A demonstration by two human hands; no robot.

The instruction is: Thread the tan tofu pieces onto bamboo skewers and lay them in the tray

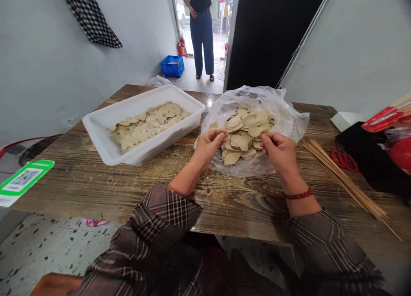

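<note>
A heap of thin beige oval slices [242,135] lies in a spread-open clear plastic bag [290,112] on the wooden table. At the heap's left edge is my left hand [208,145], thumb and fingers pinched together. My right hand [281,152], with a red beaded bracelet [298,194] at its wrist, pinches at the right edge of the heap. What either pinch holds is too small to make out. To the left stands a white plastic tub [141,159], where similar beige slices [150,124] lie in overlapping rows, with small sticks or slits showing in them.
Thin bamboo skewers [346,176] lie in a bundle on the right. Past them are red-handled scissors [344,159], a black box [369,159] and red packets [385,118]. A person [202,30] stands at the doorway, near a blue crate [172,66]. A QR-code card [24,180] hangs over the table's left edge.
</note>
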